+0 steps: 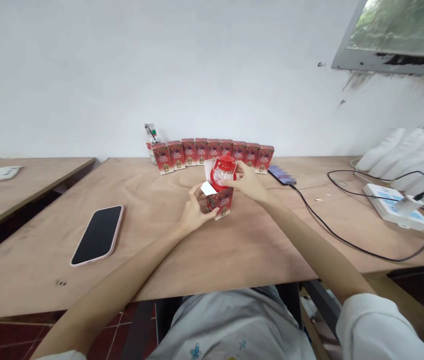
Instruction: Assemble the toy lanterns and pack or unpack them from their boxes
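Note:
A small red lantern [223, 171] with a clear middle stands partly inside the open top of a red printed box [220, 202]. My right hand [247, 181] is closed on the lantern's right side with thumb and fingers. Around the lower left of the box wraps my left hand [196, 210], its thumb on the front face. The box's white top flaps stick up and out, one beside my left fingers. The lantern's base is hidden within the box.
Behind stands a curved row of several closed red boxes [201, 151], with a clear bottle-like container [151, 142] at its left. A pink-edged phone [98, 235] lies left. Right are another phone [281, 175], a black cable [332, 231], a white power strip [395, 206] and stacked white pieces [422, 160].

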`<action>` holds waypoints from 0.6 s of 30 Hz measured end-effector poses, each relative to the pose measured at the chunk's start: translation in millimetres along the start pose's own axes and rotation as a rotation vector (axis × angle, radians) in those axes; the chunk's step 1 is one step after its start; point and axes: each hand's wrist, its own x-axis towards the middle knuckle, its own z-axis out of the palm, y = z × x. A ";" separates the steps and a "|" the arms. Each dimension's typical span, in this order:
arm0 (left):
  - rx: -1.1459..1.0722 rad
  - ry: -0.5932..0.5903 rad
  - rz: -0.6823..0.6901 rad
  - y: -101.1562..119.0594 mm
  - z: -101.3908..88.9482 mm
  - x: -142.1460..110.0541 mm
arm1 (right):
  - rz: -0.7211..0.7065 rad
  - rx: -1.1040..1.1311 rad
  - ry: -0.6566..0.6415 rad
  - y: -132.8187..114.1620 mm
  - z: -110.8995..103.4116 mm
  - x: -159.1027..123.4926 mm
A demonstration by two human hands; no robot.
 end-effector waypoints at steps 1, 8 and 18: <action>-0.008 -0.002 -0.011 0.0 0.0 -0.1 | 0.010 -0.017 -0.028 0.1 0.4 -0.7; 0.000 -0.003 -0.020 -3.9 0.1 -0.9 | 0.030 -0.274 -0.158 -13.5 -2.2 3.5; 0.108 -0.056 -0.009 -0.2 -2.5 -0.8 | -0.071 -0.376 -0.076 -15.7 0.2 -0.9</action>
